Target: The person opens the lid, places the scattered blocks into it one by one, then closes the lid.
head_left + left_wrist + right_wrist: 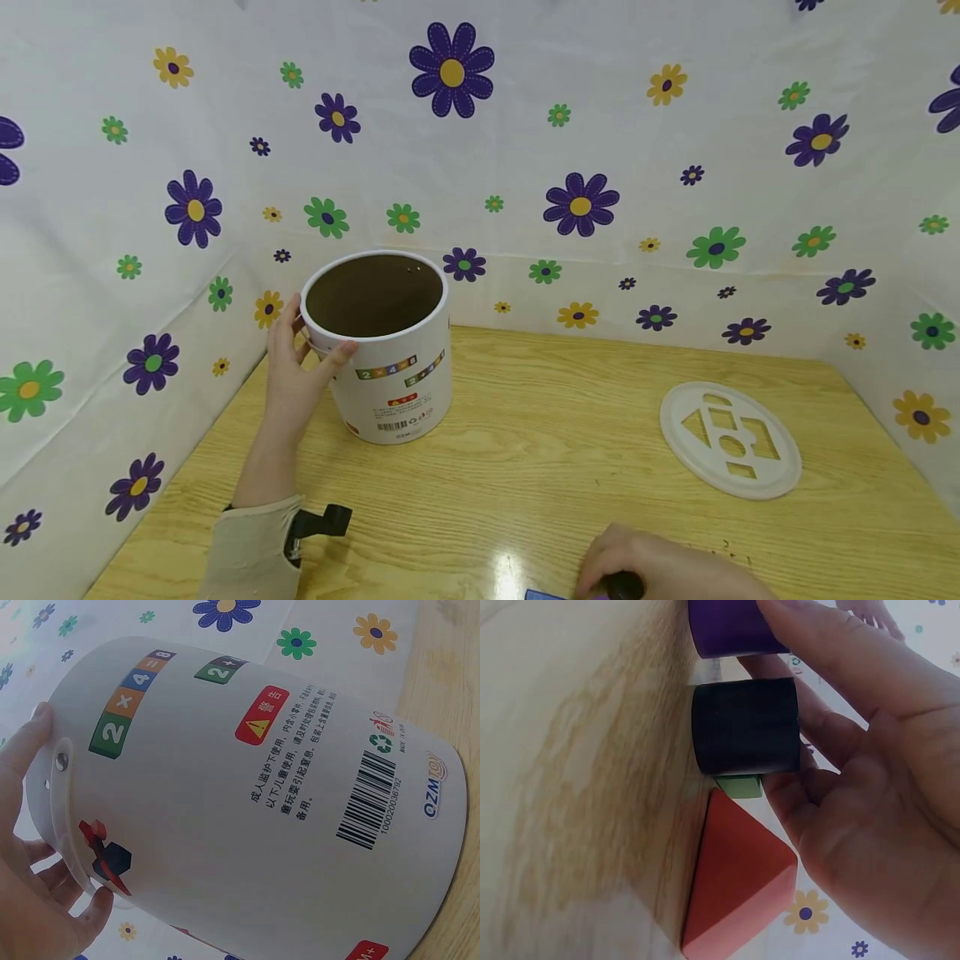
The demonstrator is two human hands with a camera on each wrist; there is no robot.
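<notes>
A white cylindrical bucket [397, 375] with printed sums and a barcode stands upright on the left, its dark inside facing up. My left hand [296, 375] holds it at the upper left side by the rim, with fingers near the white handle [64, 802]. At the bottom of the head view, my right hand [645, 558] bends over small blocks. Its thumb and a finger pinch a purple cylinder block [731, 626] in the right wrist view. Beside those fingers sits a black cylinder block [746, 727], with a green block [741, 786] partly hidden behind it.
A red triangular block [742, 877] rests near the right palm. The white round lid [678, 417] with shaped cutouts lies on the wooden table [540, 433] at the right. A blue piece [542, 595] shows at the bottom edge. Flower-printed cloth [510, 133] surrounds the table.
</notes>
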